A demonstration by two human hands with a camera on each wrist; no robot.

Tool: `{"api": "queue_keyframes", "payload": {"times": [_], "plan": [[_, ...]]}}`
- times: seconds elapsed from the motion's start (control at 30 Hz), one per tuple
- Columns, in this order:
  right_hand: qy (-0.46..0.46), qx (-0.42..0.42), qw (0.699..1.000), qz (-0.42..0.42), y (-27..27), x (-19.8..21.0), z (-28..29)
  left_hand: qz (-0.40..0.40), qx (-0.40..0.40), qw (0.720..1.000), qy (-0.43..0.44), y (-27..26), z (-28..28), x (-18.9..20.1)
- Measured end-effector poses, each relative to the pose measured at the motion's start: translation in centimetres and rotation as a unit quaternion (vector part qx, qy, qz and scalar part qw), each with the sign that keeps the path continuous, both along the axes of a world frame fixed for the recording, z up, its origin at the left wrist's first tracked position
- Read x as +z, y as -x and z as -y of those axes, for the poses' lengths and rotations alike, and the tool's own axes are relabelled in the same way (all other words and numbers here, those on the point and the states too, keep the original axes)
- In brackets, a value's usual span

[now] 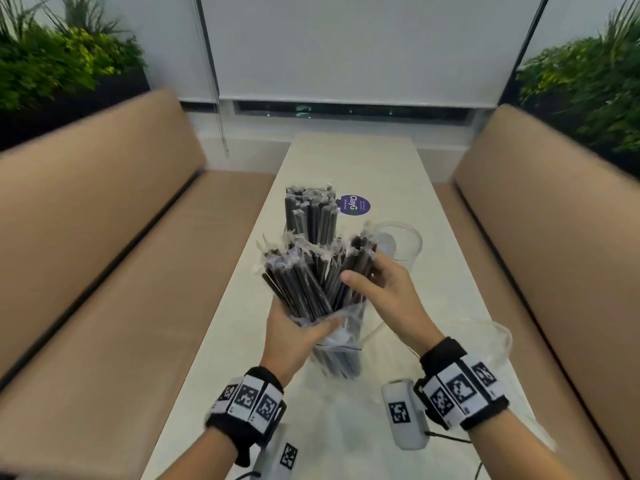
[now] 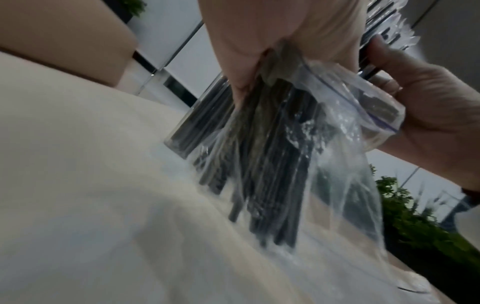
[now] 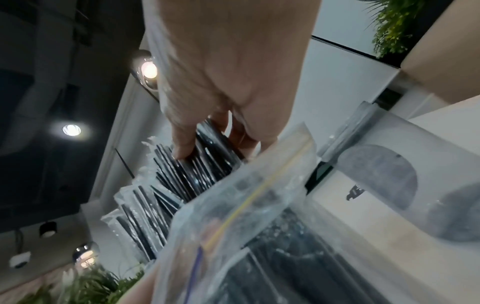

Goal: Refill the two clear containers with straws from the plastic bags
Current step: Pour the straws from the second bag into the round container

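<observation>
Both hands (image 1: 301, 327) seemingly around straws (image 1: 304, 282)

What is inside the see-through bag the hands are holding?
The plastic bag holds dark wrapped straws, their tops fanning out of its opening. The left hand grips the bag; the right hand's fingers grasp some straws. Their number is unclear.

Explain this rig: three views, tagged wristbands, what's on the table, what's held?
No robot here: a person works with bare hands, wearing marker-tagged wristbands. One picture comes from a head camera looking down; the other two come from wrist cameras looking along each hand. The left hand grips a clear plastic bag full of wrapped dark straws. The right hand has its fingers curled round the straws' upper ends. On the white table stand a clear container already filled with straws and an empty clear container beside it.
</observation>
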State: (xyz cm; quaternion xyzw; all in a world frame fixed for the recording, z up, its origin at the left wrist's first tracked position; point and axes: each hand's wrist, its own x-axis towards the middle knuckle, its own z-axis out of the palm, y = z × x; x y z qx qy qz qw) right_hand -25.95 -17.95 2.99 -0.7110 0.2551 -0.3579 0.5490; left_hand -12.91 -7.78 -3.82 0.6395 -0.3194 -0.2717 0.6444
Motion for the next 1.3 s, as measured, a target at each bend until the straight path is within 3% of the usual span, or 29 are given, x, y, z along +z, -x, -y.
{"api": "queue_keyframes", "payload": {"times": [0.13,0.27,0.5,0.67,0.9,1.13,1.3], "plan": [[0.027,-0.034,0.999,-0.027,0.0,-0.1,2.2,-0.007,-0.047,0.998,-0.044,-0.4,1.2,-0.4],[0.052,-0.077,0.996,-0.002,0.0,2.7,4.8,0.004,-0.074,0.995,-0.067,-1.4,2.4,0.7],[0.029,-0.091,0.994,0.053,-0.4,5.8,6.7,-0.022,-0.139,0.984,-0.11,-2.5,4.2,3.7],[0.028,-0.077,0.996,0.023,-0.1,6.3,7.3,-0.061,-0.174,0.973,-0.141,-3.4,5.1,3.3],[-0.024,-0.093,0.994,0.05,0.1,8.5,8.9,0.013,-0.159,0.972,-0.171,-3.2,4.9,2.4],[-0.029,-0.057,0.994,0.093,0.1,9.8,9.6,-0.003,-0.138,0.977,-0.161,-2.6,4.7,1.4],[-0.022,-0.071,0.98,0.185,0.8,14.2,11.9,-0.006,-0.13,0.98,-0.154,-2.8,4.8,1.1]]}}
